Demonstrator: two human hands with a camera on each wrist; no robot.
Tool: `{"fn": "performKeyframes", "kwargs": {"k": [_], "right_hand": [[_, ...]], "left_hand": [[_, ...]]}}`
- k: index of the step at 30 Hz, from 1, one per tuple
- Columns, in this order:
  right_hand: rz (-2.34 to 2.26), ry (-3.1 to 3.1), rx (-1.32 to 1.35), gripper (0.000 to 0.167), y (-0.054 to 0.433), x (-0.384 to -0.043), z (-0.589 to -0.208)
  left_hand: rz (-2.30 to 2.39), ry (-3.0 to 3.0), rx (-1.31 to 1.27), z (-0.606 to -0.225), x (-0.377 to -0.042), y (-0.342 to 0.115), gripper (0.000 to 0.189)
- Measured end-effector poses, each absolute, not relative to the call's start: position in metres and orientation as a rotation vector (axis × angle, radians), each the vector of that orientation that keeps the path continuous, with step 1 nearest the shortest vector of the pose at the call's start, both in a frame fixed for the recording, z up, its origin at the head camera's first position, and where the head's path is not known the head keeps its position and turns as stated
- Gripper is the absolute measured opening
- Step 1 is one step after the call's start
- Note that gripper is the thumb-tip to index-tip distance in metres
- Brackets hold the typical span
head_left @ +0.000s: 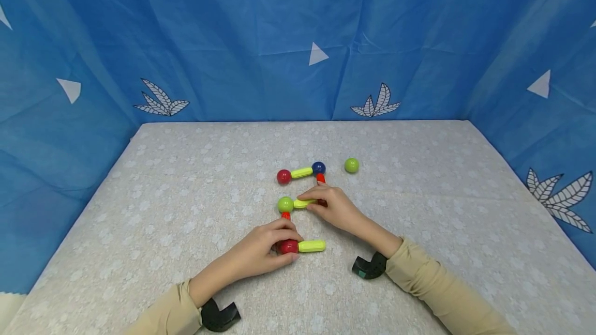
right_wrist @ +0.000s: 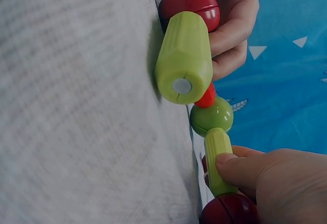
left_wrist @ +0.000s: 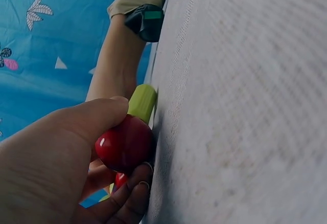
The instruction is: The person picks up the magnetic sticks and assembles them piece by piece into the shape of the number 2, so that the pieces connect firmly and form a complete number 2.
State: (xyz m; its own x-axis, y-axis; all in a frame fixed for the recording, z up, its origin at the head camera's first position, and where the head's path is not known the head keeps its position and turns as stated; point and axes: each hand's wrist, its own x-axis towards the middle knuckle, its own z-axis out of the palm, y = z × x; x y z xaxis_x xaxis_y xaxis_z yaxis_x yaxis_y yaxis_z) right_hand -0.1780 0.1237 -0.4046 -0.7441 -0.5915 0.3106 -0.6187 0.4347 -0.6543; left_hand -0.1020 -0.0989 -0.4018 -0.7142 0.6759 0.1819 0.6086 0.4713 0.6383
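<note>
Two hands worked a chain of balls and rods on the padded surface [head_left: 186, 180].

The left hand [head_left: 261, 252] had its fingers curled round the red ball [head_left: 288, 246] nearest the person; a yellow-green rod [head_left: 312, 245] stuck out from it, long axis pointing to the person's right. Just beyond, the right hand [head_left: 332, 208] pinched a second rod [head_left: 304, 203] joined to the green ball [head_left: 285, 204]. A loose green ball [head_left: 351, 165] lay farther off, nearer the right hand. No writing could be read.
</note>
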Motion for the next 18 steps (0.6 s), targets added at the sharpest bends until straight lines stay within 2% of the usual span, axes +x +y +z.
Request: {"fn": "performKeyframes", "kwargs": {"k": [12,18], "right_hand": [[1.245,-2.62,1.113,0.026,0.1246,-0.1795,-0.4031],[1.279,-2.662,1.109,0.027,0.1293,-0.1802,-0.3949]], "left_hand": [[1.136,2.703,1.262,-0.4069,-0.1033,-0.1006,0.024],[1.212,2.689,1.228,-0.4088,-0.1033,-0.1006,0.024]]}}
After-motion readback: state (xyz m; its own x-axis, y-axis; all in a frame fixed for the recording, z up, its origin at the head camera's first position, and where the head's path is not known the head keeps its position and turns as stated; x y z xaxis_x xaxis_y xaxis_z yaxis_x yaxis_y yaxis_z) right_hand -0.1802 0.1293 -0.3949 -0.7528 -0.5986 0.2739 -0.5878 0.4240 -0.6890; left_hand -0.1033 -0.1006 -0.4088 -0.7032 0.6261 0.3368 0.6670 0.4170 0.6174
